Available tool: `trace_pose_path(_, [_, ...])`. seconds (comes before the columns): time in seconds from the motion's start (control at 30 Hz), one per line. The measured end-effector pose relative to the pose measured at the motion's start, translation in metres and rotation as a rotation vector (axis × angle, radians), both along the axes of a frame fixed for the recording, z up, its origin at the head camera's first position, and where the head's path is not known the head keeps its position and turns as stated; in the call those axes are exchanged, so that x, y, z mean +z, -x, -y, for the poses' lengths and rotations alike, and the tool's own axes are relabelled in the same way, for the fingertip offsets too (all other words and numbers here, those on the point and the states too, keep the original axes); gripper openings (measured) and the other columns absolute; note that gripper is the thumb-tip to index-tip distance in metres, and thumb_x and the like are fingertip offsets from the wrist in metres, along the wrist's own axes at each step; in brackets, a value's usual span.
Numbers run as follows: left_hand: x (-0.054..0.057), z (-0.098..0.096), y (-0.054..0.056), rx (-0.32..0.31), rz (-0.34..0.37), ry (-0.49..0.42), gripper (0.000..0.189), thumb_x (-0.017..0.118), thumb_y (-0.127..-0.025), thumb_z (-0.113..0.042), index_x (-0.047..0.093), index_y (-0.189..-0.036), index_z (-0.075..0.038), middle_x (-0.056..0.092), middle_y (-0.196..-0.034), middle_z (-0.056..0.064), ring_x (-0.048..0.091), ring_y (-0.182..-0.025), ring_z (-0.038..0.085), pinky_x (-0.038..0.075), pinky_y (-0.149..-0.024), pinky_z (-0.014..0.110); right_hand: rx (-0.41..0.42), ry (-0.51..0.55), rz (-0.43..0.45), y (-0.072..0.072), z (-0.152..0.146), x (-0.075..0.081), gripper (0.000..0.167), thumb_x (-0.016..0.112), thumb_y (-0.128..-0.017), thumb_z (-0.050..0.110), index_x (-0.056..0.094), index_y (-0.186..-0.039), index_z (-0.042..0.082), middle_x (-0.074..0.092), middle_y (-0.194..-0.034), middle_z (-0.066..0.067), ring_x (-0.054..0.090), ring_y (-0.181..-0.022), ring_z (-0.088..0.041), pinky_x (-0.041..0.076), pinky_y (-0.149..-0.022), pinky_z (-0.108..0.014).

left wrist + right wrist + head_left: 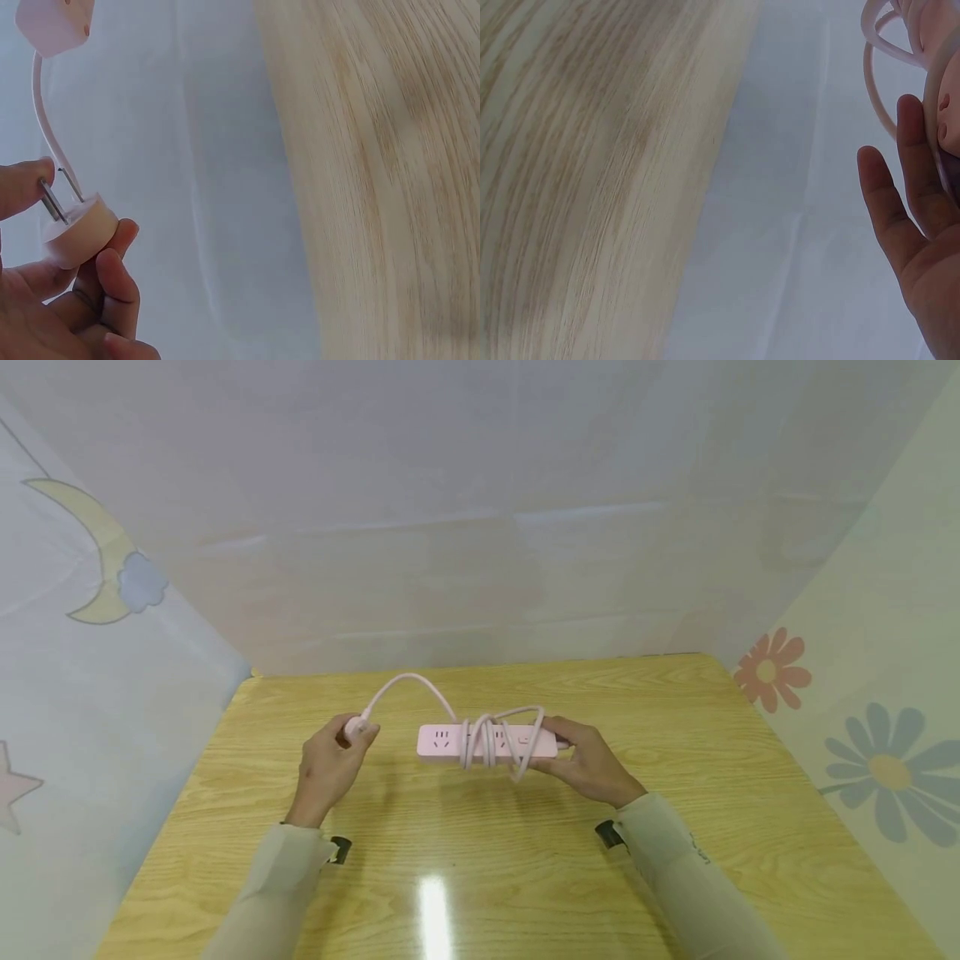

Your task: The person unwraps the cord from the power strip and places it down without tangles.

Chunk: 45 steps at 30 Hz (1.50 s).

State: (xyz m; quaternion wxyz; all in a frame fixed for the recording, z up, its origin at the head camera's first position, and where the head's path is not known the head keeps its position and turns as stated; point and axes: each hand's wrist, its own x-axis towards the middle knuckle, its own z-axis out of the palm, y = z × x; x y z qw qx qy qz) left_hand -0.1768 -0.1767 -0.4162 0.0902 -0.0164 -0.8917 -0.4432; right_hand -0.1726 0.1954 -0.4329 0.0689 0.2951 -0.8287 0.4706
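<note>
A pink power strip [442, 741] is held up over the table, its cord [408, 676] wound several times around the middle. My right hand [588, 762] grips the strip's right end, thumb and fingers on opposite long sides. In the right wrist view, part of the strip [949, 97] shows at the edge beside the right hand [930, 247], with two fingers extended. On the left, my left hand [330, 766] pinches the round plug [356, 727]. The left wrist view shows metal prongs on the plug [81, 236] near the thumb. A loose length of cord arches from plug to strip.
Below lies a wood-grain table [465, 835] with a bright light reflection near the front. A pale cloth wall [480, 568] stands behind it. Side cloths carry a moon [105, 543] on the left and flowers [888, 772] on the right.
</note>
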Motion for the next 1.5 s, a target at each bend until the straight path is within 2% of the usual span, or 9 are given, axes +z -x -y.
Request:
trace_pose_path(0.23, [0.001,-0.001,-0.002,0.003,-0.025,-0.016,0.042,0.063,-0.1,-0.036,0.063,-0.124,-0.002,0.062,-0.09,0.011,0.053,-0.076,0.023,0.044,-0.058,0.03,-0.001,0.004,0.016,0.0,0.0,0.001,0.053,0.08,-0.086,0.009,0.06,-0.135,0.0,0.068,-0.118,-0.011,0.067,-0.098,-0.021,0.056,-0.081,-0.037])
trace_pose_path(0.47, [0.001,-0.002,-0.005,-0.022,-0.033,-0.048,0.044,0.06,-0.101,-0.038,0.062,-0.126,-0.002,0.061,-0.094,0.012,0.052,-0.08,0.023,0.044,-0.067,0.035,-0.021,-0.012,0.017,-0.001,0.002,0.0,0.053,0.08,-0.085,0.006,0.059,-0.133,-0.003,0.068,-0.116,-0.012,0.067,-0.097,-0.021,0.056,-0.08,-0.037])
trace_pose_path(0.7, [0.002,-0.003,-0.007,-0.056,-0.098,-0.06,0.043,0.059,-0.102,-0.036,0.06,-0.128,-0.001,0.063,-0.098,0.011,0.052,-0.082,0.023,0.042,-0.067,0.035,-0.036,-0.005,0.023,0.0,0.002,-0.003,0.058,0.081,-0.081,-0.001,0.057,-0.133,-0.008,0.067,-0.115,-0.017,0.067,-0.096,-0.027,0.057,-0.078,-0.039])
trace_pose_path(0.83, [0.001,-0.003,-0.008,-0.085,-0.116,-0.08,0.043,0.058,-0.103,-0.035,0.059,-0.129,-0.001,0.062,-0.099,0.011,0.051,-0.082,0.024,0.041,-0.069,0.037,-0.03,-0.002,0.016,0.0,0.002,-0.003,0.058,0.081,-0.081,0.001,0.057,-0.134,-0.006,0.068,-0.115,-0.015,0.067,-0.096,-0.025,0.057,-0.078,-0.037])
trace_pose_path(1.13, [-0.003,-0.002,-0.011,-0.168,-0.163,-0.109,0.038,0.059,-0.103,-0.027,0.059,-0.127,0.002,0.063,-0.102,0.013,0.054,-0.091,0.024,0.042,-0.079,0.044,-0.019,0.009,0.011,-0.002,0.001,-0.001,0.051,0.081,-0.084,0.008,0.062,-0.13,-0.003,0.068,-0.115,-0.012,0.067,-0.098,-0.023,0.057,-0.08,-0.041])
trace_pose_path(1.33, [-0.005,-0.001,-0.014,-0.221,-0.2,-0.112,0.029,0.062,-0.101,-0.019,0.063,-0.124,-0.001,0.067,-0.106,0.011,0.051,-0.089,0.02,0.036,-0.076,0.041,-0.03,-0.001,0.027,-0.002,0.001,-0.002,0.049,0.081,-0.085,0.01,0.063,-0.129,-0.001,0.068,-0.115,-0.01,0.068,-0.097,-0.022,0.056,-0.08,-0.035])
trace_pose_path(1.5, [-0.008,0.001,-0.016,-0.268,-0.165,-0.109,0.029,0.067,-0.097,-0.016,0.064,-0.122,-0.002,0.068,-0.109,0.01,0.049,-0.089,0.02,0.035,-0.078,0.042,-0.031,-0.002,0.011,-0.001,0.002,-0.004,0.046,0.08,-0.085,0.01,0.064,-0.128,0.0,0.068,-0.112,-0.009,0.068,-0.097,-0.022,0.056,-0.079,-0.036])
